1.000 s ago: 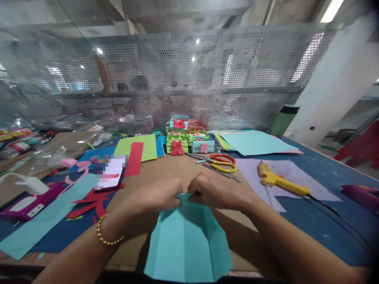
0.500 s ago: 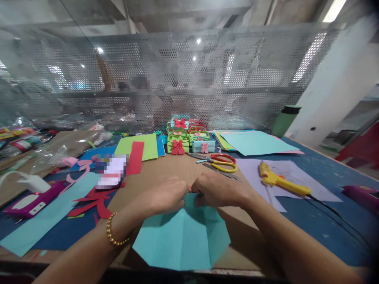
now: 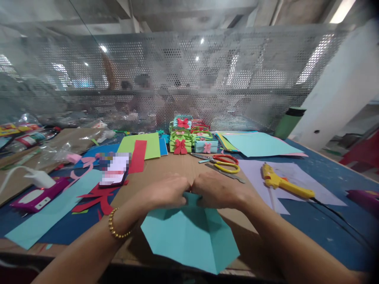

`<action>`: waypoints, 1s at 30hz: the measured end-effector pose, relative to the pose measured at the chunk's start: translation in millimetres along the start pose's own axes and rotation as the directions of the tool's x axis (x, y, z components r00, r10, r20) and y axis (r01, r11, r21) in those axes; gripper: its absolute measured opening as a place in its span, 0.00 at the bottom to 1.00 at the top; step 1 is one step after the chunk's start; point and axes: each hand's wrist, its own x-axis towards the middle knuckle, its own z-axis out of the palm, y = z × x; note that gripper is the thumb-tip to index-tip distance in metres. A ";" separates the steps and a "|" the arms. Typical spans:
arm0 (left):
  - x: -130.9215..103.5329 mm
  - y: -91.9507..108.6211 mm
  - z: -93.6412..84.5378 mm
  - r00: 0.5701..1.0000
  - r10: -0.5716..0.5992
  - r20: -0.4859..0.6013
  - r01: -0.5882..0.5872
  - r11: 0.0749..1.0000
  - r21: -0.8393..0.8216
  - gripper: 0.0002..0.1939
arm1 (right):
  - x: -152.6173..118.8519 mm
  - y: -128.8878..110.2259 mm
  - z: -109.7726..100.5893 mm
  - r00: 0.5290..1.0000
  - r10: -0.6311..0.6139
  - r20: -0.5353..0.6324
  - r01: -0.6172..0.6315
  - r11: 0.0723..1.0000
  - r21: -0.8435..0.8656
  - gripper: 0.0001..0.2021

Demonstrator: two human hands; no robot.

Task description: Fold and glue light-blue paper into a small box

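The left hand [image 3: 170, 191] and right hand [image 3: 219, 190], clamped close together on the far edge of the creased turquoise cardstock [image 3: 185, 236] at the tabletop's [image 3: 314, 223] near middle, should press evenly to keep folds straight

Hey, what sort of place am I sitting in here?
Probably a paper-craft workshop: there's creased turquoise paper, a yellow glue gun and a cluster of little paper bags.
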 end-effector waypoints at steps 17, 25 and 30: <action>-3.1 -10.3 -3.5 0.999 0.024 0.046 -0.027 0.997 0.068 0.06 | -1.1 1.8 0.6 0.997 0.003 0.077 -0.003 1.000 -0.002 0.11; -6.5 -14.4 -7.1 0.999 0.022 0.044 -0.026 0.997 0.071 0.08 | -1.7 1.3 -3.1 0.995 0.000 0.095 -0.001 1.000 0.002 0.12; -3.6 -7.7 -4.1 0.998 0.028 0.060 -0.036 0.989 0.142 0.10 | 0.0 2.6 -0.5 0.996 -0.017 0.085 0.017 1.000 0.006 0.12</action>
